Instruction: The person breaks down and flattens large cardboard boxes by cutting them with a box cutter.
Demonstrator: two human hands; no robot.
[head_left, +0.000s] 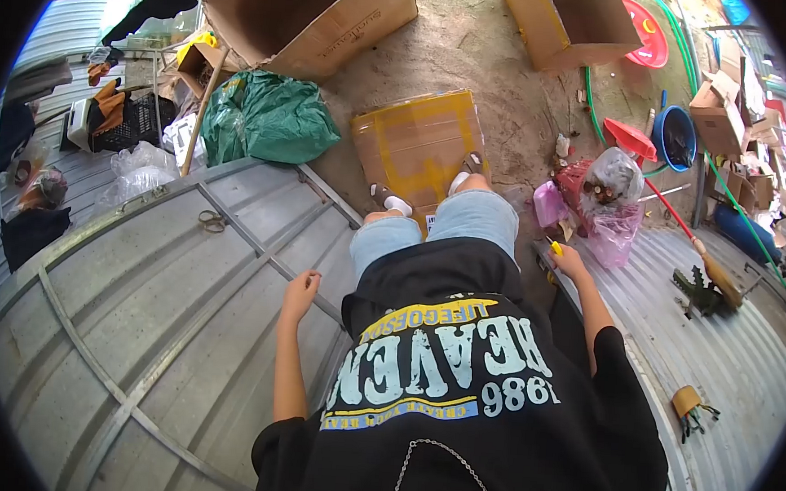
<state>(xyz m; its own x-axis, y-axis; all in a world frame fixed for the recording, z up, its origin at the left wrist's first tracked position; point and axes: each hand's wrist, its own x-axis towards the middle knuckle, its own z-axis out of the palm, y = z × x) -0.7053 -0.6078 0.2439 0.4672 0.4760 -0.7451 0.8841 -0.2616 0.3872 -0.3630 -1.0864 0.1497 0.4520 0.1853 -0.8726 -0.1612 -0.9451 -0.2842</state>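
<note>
Beside the grey corrugated metal door panel (136, 320), the left hand (300, 292) rests loosely curled, empty. Right hand (568, 259) grips a small yellow tool (556, 248); steadying it seems wise.

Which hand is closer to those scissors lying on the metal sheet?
Left. The left hand rests on the same gray metal panel where the scissors lie. The right hand is on the other side of the body, beside the pink bag.

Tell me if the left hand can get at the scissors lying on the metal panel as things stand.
Probably not without leaning. The left hand rests on the metal panel, and the scissors lie farther up the same sheet, apart from it. Nothing lies between them except a flat frame bar, so the way looks free.
</note>
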